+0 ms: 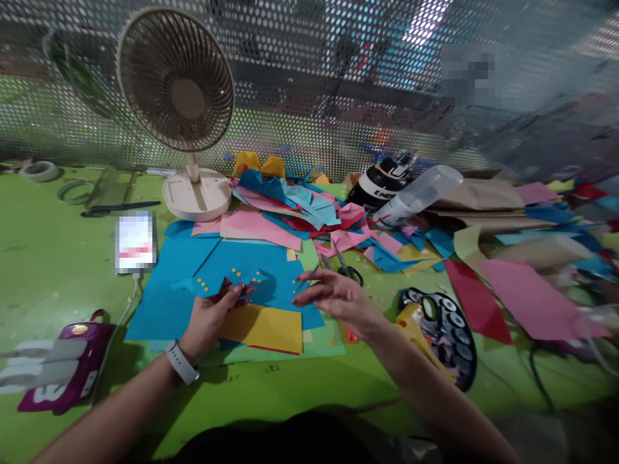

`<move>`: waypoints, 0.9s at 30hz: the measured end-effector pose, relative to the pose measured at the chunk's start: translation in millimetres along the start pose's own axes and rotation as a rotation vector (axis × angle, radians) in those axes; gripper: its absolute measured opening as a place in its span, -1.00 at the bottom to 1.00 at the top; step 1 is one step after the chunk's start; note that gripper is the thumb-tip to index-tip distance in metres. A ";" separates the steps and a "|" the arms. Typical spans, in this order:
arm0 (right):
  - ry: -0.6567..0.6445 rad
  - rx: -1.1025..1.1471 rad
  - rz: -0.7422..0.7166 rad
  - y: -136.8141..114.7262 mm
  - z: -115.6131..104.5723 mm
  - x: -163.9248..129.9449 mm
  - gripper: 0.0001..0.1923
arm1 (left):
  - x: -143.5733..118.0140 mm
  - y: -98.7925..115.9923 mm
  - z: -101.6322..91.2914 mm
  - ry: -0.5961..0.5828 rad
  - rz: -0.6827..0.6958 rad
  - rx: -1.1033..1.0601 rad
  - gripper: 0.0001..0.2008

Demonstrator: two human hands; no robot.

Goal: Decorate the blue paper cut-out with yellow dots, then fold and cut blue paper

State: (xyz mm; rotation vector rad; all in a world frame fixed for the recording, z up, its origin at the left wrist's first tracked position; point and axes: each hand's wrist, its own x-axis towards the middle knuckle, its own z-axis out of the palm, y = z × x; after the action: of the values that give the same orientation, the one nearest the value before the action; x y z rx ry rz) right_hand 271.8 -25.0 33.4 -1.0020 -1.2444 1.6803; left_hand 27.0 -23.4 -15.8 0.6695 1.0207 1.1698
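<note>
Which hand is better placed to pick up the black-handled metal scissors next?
Right, probably: the scissors lie just beyond the right hand, while the left hand is farther off, over flat blue paper. Whether the right grip is free is unclear.

Low, open room between the two hands and along the near edge; crowded at the back and right.
Between the left hand (pixel 217 309) and right hand (pixel 338 299) only flat blue paper (pixel 193 319) and yellow bits (pixel 236 273) lie, so a hand could pass low there. The bare near strip of the counter (pixel 290 380) runs between the forearms, and a wider patch opens left of the phone (pixel 135 243). From that patch toward the paper, the white cable (pixel 118 325) crosses the way. Behind, the tall fan (pixel 175 80), paper heap (pixel 290 200), dark bottle (pixel 374 187) and perforated panel (pixel 290 122) block reaching. Scissors (pixel 358 277) sit just beyond the right hand; a black-and-yellow object (pixel 461 335) stands right of that forearm.
</note>
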 end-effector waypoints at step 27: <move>0.172 -0.435 0.042 18.9 3.5 -3.5 -0.67 | 3.6 8.8 8.7 0.077 0.133 0.136 -0.77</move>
State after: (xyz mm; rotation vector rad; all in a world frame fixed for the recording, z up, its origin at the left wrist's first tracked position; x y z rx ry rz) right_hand 267.2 -33.1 16.3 -1.4068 -1.5141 1.3445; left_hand 31.4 -16.8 -5.7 0.8153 1.1423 1.2572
